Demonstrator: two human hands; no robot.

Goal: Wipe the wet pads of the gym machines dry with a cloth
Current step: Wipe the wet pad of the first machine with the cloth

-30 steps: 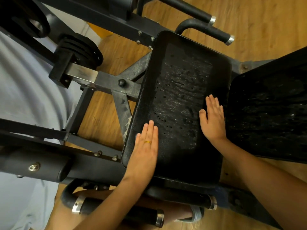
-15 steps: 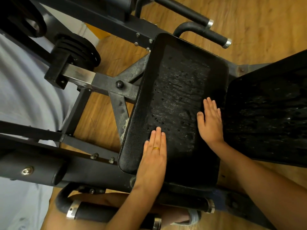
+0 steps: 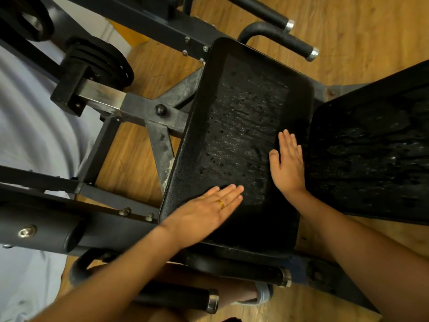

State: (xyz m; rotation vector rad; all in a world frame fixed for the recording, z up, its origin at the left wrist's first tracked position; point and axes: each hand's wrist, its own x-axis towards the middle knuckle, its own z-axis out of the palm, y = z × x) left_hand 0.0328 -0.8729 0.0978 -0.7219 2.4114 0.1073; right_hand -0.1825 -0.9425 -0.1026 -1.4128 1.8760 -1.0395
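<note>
- The black seat pad (image 3: 241, 126) is seen at the centre of the view, mounted on the steel machine frame (image 3: 148, 108); water droplets are spread across its middle.
- A second wet pad (image 3: 371, 145) is positioned just beside it, to the right.
- The left hand (image 3: 206, 212) is laid flat on the near-left part of the seat pad, fingers straight and together, angled to the right; a gold ring (image 3: 221, 202) is worn.
- The right hand (image 3: 289, 163) is pressed flat along the right edge, fingers closed up, thumb set apart.
- A wooden floor (image 3: 348, 26) is visible beneath.
</note>
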